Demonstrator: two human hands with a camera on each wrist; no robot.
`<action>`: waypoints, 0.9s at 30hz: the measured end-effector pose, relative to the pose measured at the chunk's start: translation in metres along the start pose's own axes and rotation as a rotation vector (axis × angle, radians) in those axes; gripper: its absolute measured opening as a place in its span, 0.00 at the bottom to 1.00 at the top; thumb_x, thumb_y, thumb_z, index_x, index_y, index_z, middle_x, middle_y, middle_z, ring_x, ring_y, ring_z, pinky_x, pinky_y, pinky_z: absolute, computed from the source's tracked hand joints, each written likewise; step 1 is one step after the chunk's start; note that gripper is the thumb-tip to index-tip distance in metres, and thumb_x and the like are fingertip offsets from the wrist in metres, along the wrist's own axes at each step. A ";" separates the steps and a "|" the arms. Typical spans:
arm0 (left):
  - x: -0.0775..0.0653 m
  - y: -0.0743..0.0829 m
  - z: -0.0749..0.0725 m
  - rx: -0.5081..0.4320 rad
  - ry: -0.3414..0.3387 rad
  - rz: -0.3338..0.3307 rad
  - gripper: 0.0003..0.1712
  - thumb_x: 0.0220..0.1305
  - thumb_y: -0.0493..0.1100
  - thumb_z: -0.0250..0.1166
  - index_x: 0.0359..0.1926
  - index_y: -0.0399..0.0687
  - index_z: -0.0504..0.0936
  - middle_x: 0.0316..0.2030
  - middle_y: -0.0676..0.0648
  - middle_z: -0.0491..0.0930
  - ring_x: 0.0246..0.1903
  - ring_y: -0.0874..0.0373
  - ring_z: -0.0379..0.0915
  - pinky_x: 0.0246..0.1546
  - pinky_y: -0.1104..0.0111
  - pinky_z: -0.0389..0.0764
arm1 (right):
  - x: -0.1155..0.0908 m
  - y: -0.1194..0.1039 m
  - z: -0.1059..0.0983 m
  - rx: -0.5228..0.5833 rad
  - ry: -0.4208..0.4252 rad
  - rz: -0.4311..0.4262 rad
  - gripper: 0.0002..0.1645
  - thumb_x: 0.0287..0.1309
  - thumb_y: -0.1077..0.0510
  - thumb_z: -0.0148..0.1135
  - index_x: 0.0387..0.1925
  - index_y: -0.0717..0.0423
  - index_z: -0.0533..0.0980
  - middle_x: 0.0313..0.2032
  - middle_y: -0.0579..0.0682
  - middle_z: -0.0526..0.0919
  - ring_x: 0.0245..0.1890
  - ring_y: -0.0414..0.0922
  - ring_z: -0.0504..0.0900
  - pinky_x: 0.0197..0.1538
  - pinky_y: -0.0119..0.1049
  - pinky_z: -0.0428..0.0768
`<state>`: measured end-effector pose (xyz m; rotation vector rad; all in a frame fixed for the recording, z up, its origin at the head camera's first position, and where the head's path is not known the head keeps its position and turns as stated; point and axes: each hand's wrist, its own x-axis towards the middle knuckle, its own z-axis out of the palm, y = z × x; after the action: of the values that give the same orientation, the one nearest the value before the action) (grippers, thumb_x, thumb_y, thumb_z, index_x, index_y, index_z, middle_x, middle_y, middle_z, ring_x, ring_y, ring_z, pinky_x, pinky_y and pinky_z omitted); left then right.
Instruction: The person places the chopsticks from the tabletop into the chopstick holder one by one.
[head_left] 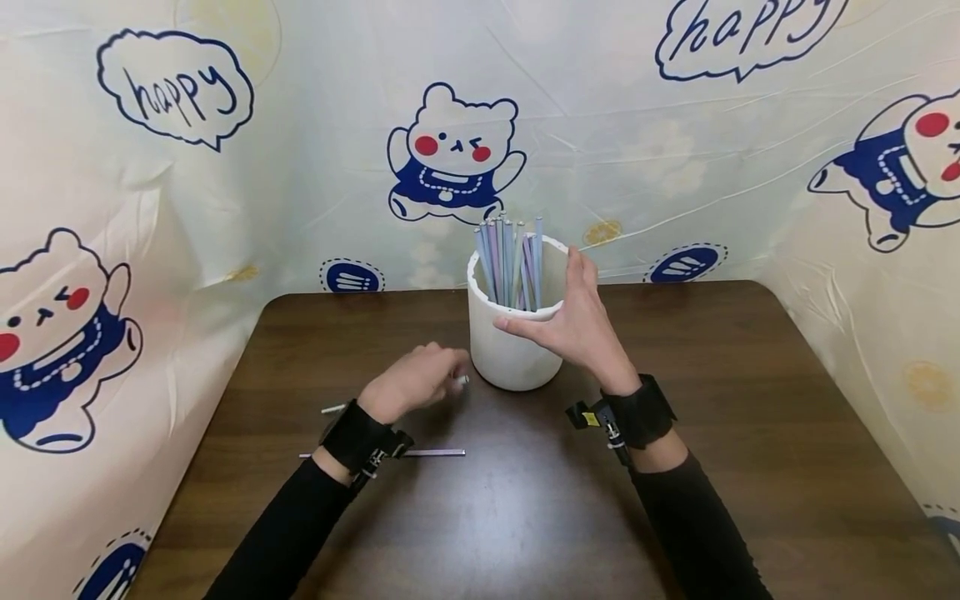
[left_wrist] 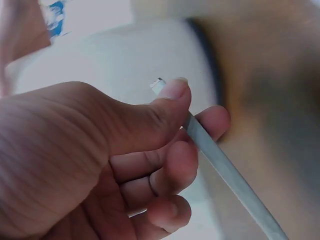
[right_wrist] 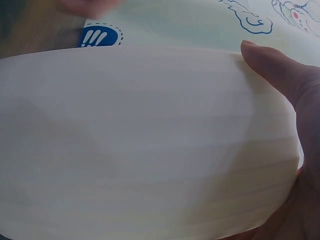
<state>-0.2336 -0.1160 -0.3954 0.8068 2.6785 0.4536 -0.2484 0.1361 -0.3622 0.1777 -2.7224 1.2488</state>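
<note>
A white cylindrical container [head_left: 517, 354] stands on the table, holding a bunch of pale blue, lilac and greenish straws [head_left: 510, 262] upright. My right hand [head_left: 581, 329] grips the container near its rim, with the thumb across the near side and the fingers at the right side. Low at the container's left is my left hand [head_left: 416, 379]. It pinches a pale grey-green straw [left_wrist: 230, 177] between thumb and fingers, close to one end. Most of that straw is hidden behind the hand in the head view. A purple straw [head_left: 435, 452] lies on the table, partly covered by the left wrist.
The brown wooden table [head_left: 510, 517] has rounded far corners. A pale cloth [head_left: 600, 125] printed with bears and lettering hangs behind it and at both sides. Each wrist carries a black strap [head_left: 641, 412] with a small camera.
</note>
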 end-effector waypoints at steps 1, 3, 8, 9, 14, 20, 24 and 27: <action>-0.003 0.002 -0.009 -0.010 0.024 0.006 0.02 0.70 0.37 0.64 0.38 0.47 0.80 0.29 0.50 0.81 0.25 0.60 0.71 0.27 0.70 0.73 | 0.000 0.000 0.000 -0.001 -0.001 0.000 0.83 0.33 0.23 0.78 0.81 0.45 0.40 0.77 0.59 0.49 0.68 0.59 0.67 0.67 0.65 0.72; -0.009 0.007 -0.027 -0.040 0.071 0.028 0.01 0.70 0.38 0.64 0.40 0.46 0.80 0.30 0.49 0.81 0.25 0.61 0.70 0.27 0.71 0.73 | 0.000 0.001 0.000 0.002 -0.003 0.004 0.84 0.33 0.24 0.78 0.81 0.45 0.39 0.77 0.60 0.49 0.68 0.59 0.67 0.67 0.65 0.71; -0.031 0.027 -0.072 -0.026 0.272 0.148 0.04 0.71 0.40 0.64 0.38 0.47 0.76 0.26 0.50 0.76 0.23 0.61 0.67 0.26 0.70 0.70 | -0.001 0.001 0.001 0.006 -0.007 0.009 0.84 0.33 0.24 0.79 0.81 0.46 0.39 0.77 0.60 0.49 0.67 0.59 0.67 0.67 0.65 0.72; -0.036 0.032 -0.080 -0.016 0.321 0.174 0.05 0.70 0.40 0.65 0.38 0.47 0.76 0.26 0.50 0.76 0.24 0.60 0.67 0.27 0.70 0.71 | -0.001 0.001 0.001 0.009 -0.009 0.009 0.84 0.33 0.24 0.79 0.81 0.46 0.39 0.77 0.60 0.49 0.67 0.59 0.67 0.66 0.65 0.72; -0.061 0.065 -0.116 0.058 0.558 0.262 0.07 0.69 0.40 0.65 0.41 0.44 0.75 0.27 0.49 0.80 0.24 0.58 0.69 0.29 0.68 0.72 | 0.000 0.000 0.000 0.014 -0.008 0.009 0.83 0.33 0.23 0.78 0.80 0.44 0.40 0.76 0.58 0.50 0.66 0.58 0.68 0.66 0.64 0.73; -0.081 0.095 -0.140 0.129 0.808 0.359 0.10 0.69 0.42 0.65 0.43 0.41 0.74 0.31 0.46 0.82 0.24 0.57 0.70 0.27 0.70 0.69 | 0.000 0.000 0.000 0.019 -0.003 0.010 0.85 0.31 0.22 0.78 0.81 0.43 0.39 0.77 0.57 0.49 0.67 0.58 0.67 0.67 0.63 0.73; -0.081 0.091 -0.147 0.160 0.963 0.414 0.10 0.71 0.46 0.64 0.48 0.47 0.77 0.36 0.52 0.85 0.26 0.60 0.72 0.28 0.69 0.72 | 0.000 -0.002 0.000 0.016 -0.001 0.009 0.85 0.31 0.22 0.78 0.81 0.44 0.39 0.77 0.57 0.49 0.67 0.58 0.68 0.67 0.63 0.73; -0.078 0.087 -0.154 0.123 1.070 0.476 0.10 0.70 0.47 0.65 0.50 0.55 0.79 0.38 0.58 0.86 0.26 0.62 0.74 0.31 0.70 0.75 | 0.000 -0.002 0.000 0.009 0.002 0.008 0.85 0.31 0.22 0.78 0.81 0.45 0.39 0.77 0.58 0.50 0.67 0.58 0.68 0.66 0.62 0.73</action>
<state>-0.1877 -0.1244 -0.2082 1.6058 3.4460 1.0924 -0.2481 0.1349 -0.3606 0.1664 -2.7189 1.2630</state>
